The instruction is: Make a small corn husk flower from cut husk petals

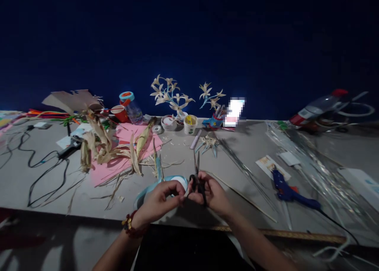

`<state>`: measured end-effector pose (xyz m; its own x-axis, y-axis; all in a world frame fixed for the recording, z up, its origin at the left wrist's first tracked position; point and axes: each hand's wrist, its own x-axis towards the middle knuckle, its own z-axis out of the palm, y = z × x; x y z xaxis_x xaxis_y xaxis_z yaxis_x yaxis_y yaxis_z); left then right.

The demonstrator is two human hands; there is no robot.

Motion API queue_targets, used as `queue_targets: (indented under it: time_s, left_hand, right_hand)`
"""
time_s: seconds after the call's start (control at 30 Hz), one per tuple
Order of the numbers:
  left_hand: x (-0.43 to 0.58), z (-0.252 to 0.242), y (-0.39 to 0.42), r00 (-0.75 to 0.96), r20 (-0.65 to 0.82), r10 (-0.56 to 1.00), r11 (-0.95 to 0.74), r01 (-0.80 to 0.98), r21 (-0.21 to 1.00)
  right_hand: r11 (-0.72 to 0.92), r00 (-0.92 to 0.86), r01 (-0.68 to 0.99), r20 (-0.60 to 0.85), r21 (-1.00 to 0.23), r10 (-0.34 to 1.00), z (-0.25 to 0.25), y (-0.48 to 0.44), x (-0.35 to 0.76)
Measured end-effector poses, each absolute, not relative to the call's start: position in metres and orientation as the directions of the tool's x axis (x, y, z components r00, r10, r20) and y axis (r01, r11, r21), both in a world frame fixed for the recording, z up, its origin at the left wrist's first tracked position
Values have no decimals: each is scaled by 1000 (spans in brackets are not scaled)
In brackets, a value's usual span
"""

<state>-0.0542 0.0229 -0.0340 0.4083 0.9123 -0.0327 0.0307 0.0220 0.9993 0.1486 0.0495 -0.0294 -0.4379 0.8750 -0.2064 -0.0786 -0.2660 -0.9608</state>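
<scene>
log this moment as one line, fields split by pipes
left hand: pinching small pale piece | right hand: holding scissors, blades pointing away | table: blue glue gun, pink paper

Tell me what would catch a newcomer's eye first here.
Probably the glaring white, pixelated rectangle at the back of the table, right of centre, against the dark blue wall. Next come the pale flower sprays standing to its left, and at the front centre the dark-handled scissors in the right hand, blades pointing away from the person. A blue glue gun also stands out on the table's right side.
</scene>
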Motion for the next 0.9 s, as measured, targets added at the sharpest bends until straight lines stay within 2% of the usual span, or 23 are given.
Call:
queue_targets:
  time_s: [0.1, 0.2, 0.3, 0.37, 0.43, 0.5, 0.53, 0.67, 0.8, 0.9]
  left_hand:
    - [-54, -24, 30, 515, -15, 857, -80, 162, 984]
    - [-51, -18, 36, 582, -6, 813, -145, 212, 966]
    - [-45, -19, 42, 607, -30, 794, -90, 167, 982]
    - [-38, -23, 44, 519, -49, 853, 33, 41, 999]
    - [-27, -29, 43, 322, -66, 945, 124, -165, 978]
    - [-13, -36, 39, 134, -91, 987, 134, -352, 926]
    - [-6, -40, 36, 103, -104, 989, 137, -403, 905]
    - [17, -47, 23, 87, -58, 995, 89, -407, 909]
    - [24, -44, 19, 12, -12, 1000, 16, -378, 926]
    - [25, -42, 20, 21, 1, 1000, 7, -352, 936]
  right_hand:
    - [-236, -459, -66, -181, -969, 870, -24, 51, 148]
    - [-223, -451, -35, -183, -974, 873, -24, 47, 154]
    - [-212, -444, -23, -180, -977, 878, -28, 41, 163]
    - [-206, -411, -74, -159, -976, 898, -31, 39, 167]
    - [-187, -331, -150, -128, -971, 935, -33, 38, 169]
    - [-150, -225, -201, -103, -968, 969, -34, 37, 169]
    - [-127, -178, -208, -90, -970, 980, -35, 36, 168]
    - [-23, -57, -197, -12, -980, 998, -44, 33, 166]
    - [63, -23, -169, 68, -984, 997, -49, 31, 163]
    - [75, -6, -192, 78, -979, 997, -44, 31, 163]
